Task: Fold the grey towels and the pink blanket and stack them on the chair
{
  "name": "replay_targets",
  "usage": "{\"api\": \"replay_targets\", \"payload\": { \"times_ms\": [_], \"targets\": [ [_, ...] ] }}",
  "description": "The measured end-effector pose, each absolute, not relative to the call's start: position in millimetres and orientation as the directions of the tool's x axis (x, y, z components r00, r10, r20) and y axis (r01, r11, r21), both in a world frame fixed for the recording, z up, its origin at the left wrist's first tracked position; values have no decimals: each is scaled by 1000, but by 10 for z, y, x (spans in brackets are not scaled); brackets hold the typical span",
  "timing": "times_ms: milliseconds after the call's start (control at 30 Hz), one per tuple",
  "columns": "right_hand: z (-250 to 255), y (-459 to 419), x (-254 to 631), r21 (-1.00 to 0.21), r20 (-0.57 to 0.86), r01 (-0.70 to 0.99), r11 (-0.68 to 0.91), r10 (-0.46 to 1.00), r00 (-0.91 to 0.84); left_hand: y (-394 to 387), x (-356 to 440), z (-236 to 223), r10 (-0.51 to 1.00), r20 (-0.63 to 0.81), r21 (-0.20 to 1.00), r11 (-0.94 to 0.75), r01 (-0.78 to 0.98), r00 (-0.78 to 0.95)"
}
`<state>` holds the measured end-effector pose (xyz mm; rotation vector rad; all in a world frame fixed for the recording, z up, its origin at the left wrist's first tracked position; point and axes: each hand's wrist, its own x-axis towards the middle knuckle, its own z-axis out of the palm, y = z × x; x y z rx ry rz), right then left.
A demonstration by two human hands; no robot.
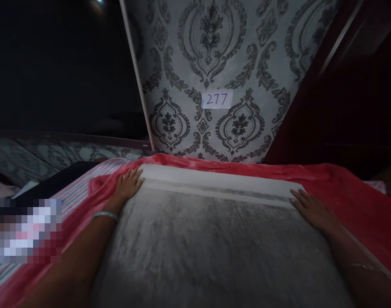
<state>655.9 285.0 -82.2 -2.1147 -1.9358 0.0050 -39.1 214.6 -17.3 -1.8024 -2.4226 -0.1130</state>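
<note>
A large grey sheet-like mat point(214, 239) with streaky shading and a white band along its far edge lies spread in front of me. Its exact material is hard to tell in the dim light. At the far left corner, my left hand point(129, 185) rests on the mat's edge with fingers stretched out. My right hand point(313, 209) lies on the far right corner, its fingers also extended over the white band. Beneath the mat is a red plush blanket point(358, 205), showing on both sides and beyond the far edge.
Striped cloth point(75, 199) shows left of the blanket. A large dark screen point(63, 68) stands at the left. Patterned wallpaper point(208, 47) bears a paper label point(217, 99) reading 277. Dark red furniture point(342, 98) rises at the right. A patch at lower left is pixelated.
</note>
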Motion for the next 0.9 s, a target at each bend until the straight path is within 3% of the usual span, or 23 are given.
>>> {"api": "replay_targets", "payload": {
  "times_ms": [167,267,400,500,567,767,900],
  "targets": [
    [-389,2696,6278,-197,9,970,-145,989,150,2123,-135,130,942,40,-93,335,938,-333],
    [-256,2437,6014,-140,22,983,-117,992,121,1941,124,273,950,33,-97,313,945,-311],
    [-421,1674,5597,-63,125,985,161,980,-153,1210,512,104,996,54,-7,-76,997,76],
    [-641,1041,5395,-48,125,924,380,920,-372,485,742,-192,918,67,34,-393,919,390],
    [-727,780,5352,-62,99,899,434,899,-427,134,860,-347,889,89,47,-455,889,450],
    [-687,718,5734,-59,48,963,263,964,-261,-54,907,-373,968,7,40,-251,967,251],
    [-746,559,6407,-26,17,999,33,999,-33,-233,383,-356,997,72,-15,37,999,-36]
  ]
}}
